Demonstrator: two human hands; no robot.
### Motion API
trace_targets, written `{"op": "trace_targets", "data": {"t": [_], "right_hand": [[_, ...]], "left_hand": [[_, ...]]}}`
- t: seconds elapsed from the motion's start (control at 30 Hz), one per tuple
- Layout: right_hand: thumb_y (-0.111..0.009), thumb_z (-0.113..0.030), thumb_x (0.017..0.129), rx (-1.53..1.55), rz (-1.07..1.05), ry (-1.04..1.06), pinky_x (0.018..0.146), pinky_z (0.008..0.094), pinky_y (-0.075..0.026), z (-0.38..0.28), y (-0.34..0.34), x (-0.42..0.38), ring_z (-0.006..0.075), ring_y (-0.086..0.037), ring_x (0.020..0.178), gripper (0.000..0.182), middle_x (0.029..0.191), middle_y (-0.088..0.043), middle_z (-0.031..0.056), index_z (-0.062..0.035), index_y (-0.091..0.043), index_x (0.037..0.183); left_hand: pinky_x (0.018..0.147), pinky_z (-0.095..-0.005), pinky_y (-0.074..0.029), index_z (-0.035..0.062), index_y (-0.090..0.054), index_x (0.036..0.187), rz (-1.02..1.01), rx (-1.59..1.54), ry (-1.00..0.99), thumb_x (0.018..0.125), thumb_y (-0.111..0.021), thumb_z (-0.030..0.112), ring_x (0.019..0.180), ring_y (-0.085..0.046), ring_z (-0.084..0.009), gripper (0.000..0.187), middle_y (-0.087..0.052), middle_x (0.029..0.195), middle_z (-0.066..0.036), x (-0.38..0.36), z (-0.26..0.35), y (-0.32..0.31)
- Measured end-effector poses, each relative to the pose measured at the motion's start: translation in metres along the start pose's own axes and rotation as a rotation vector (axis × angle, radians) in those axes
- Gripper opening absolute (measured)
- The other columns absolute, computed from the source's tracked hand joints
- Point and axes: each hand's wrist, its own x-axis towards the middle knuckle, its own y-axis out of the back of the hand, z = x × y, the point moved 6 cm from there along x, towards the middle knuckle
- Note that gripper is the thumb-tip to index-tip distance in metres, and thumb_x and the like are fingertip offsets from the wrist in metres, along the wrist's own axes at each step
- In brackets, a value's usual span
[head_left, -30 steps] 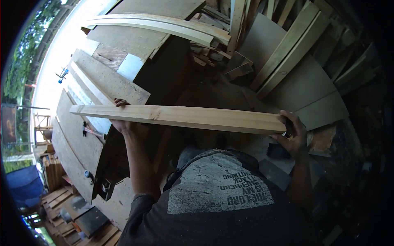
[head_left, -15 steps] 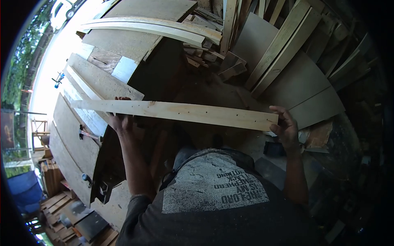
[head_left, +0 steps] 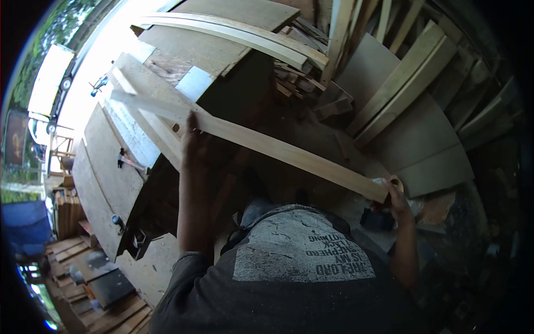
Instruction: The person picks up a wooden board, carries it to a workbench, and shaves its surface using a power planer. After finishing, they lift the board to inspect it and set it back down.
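A long pale wooden board [head_left: 289,153] spans the space in front of my body, tilted with its far left end higher in the view. My left hand [head_left: 194,139] is closed around it toward the left, thumb side up. At the near right end, my right hand [head_left: 396,201] grips the board, the thumb along its end and the other fingers partly hidden beneath. The face turned to me looks plain, with no row of holes visible. Its left end is blurred over the workbench.
On the left workbench [head_left: 111,178] lie a hammer [head_left: 132,161] and loose boards. Two long strips [head_left: 233,38] rest on the far tabletop. Timber planks [head_left: 400,83] and panels lean at the right. Offcuts [head_left: 297,80] are piled at the back. A truck stands outside.
The board has turned: its left end rose and its right end dropped, and the face with the row of holes no longer shows. Both hands still hold it. The view has shifted slightly.
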Motion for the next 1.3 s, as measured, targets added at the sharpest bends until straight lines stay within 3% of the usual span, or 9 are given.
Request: {"op": "trace_targets", "data": {"t": [0.1,0.37,0.4,0.43,0.5,0.93,1.07,1.13,1.3], "right_hand": [[-0.049,-0.042,0.092,0.050,-0.283,-0.121,0.064,0.0439,-0.058,0.056,0.033,0.024,0.0348,-0.068,0.071,0.055,0.087,-0.068,0.0226,0.0068,-0.056,0.114],[-0.036,-0.039,0.101,-0.011,-0.401,-0.276,0.078,0.0397,-0.055,0.132,0.044,0.027,0.0278,-0.069,0.083,0.054,0.094,-0.070,0.0186,0.0084,-0.059,0.110],[-0.045,-0.037,0.099,-0.076,-0.402,-0.406,0.081,0.0371,-0.053,0.162,0.068,0.046,0.0259,-0.069,0.087,0.049,0.096,-0.069,0.0175,0.0081,-0.058,0.113],[-0.045,-0.037,0.099,-0.093,-0.409,-0.392,0.081,0.0371,-0.053,0.142,0.044,0.025,0.0259,-0.069,0.087,0.049,0.096,-0.069,0.0175,0.0081,-0.058,0.113],[-0.058,-0.019,0.092,-0.406,0.025,0.251,0.082,0.0361,-0.049,0.031,-0.043,-0.085,0.0240,-0.065,0.090,0.040,0.102,-0.067,0.0166,0.0065,-0.055,0.123],[-0.063,-0.035,0.091,-0.699,-0.399,0.050,0.078,0.0358,-0.050,0.069,-0.031,-0.011,0.0235,-0.065,0.091,0.045,0.098,-0.067,0.0181,0.0046,-0.057,0.112],[-0.054,-0.039,0.095,-1.000,-0.255,0.099,0.085,0.0406,-0.047,0.073,-0.037,0.008,0.0335,-0.063,0.097,0.045,0.102,-0.066,0.0209,-0.0016,-0.055,0.120],[-0.053,-0.045,0.094,-1.117,-0.161,0.254,0.074,0.0457,-0.049,0.071,-0.043,0.015,0.0420,-0.065,0.087,0.050,0.089,-0.064,0.0289,0.0021,-0.057,0.110],[-0.044,-0.053,0.095,-1.063,-0.135,0.223,0.078,0.0462,-0.048,0.048,-0.080,0.010,0.0444,-0.063,0.092,0.058,0.092,-0.066,0.0276,-0.0008,-0.059,0.115]], "left_hand": [[0.093,-0.0470,-0.051,0.0052,-0.044,0.130,0.031,0.153,-0.016,0.091,-0.063,0.046,0.106,-0.058,-0.0297,0.059,-0.055,0.115,-0.014,-0.036,-0.001,-0.039],[0.075,-0.0405,-0.056,0.0043,-0.042,0.119,-0.095,0.204,0.072,0.084,-0.070,0.051,0.096,-0.062,-0.0239,0.065,-0.057,0.110,-0.012,-0.046,-0.056,-0.082],[0.075,-0.0377,-0.053,0.0066,-0.044,0.119,-0.100,0.234,0.103,0.085,-0.068,0.053,0.093,-0.060,-0.0210,0.062,-0.056,0.107,-0.009,-0.046,-0.062,-0.084],[0.075,-0.0350,-0.051,0.0088,-0.046,0.118,-0.106,0.265,0.139,0.086,-0.066,0.054,0.089,-0.059,-0.0181,0.059,-0.056,0.104,-0.006,-0.043,-0.071,-0.085],[0.076,-0.0382,-0.050,0.0107,-0.043,0.121,-0.157,0.223,0.168,0.086,-0.067,0.054,0.092,-0.060,-0.0205,0.061,-0.056,0.107,-0.005,-0.041,-0.086,-0.090],[0.083,-0.0484,-0.057,0.0071,-0.050,0.113,-0.193,-0.340,0.324,0.078,-0.080,0.032,0.094,-0.065,-0.0272,0.052,-0.061,0.099,-0.012,-0.027,-0.131,-0.090],[0.084,-0.0464,-0.057,0.0061,-0.053,0.111,-0.196,-0.406,0.273,0.078,-0.079,0.027,0.095,-0.065,-0.0270,0.047,-0.063,0.103,-0.011,0.000,-0.141,-0.069],[0.086,-0.0462,-0.056,0.0057,-0.055,0.110,-0.208,-0.419,0.264,0.079,-0.077,0.027,0.097,-0.065,-0.0267,0.044,-0.063,0.104,-0.011,0.010,-0.147,-0.057],[0.089,-0.0449,-0.055,0.0040,-0.059,0.108,-0.221,-0.419,0.285,0.082,-0.074,0.029,0.098,-0.065,-0.0261,0.039,-0.064,0.104,-0.010,0.031,-0.140,-0.045]]}}
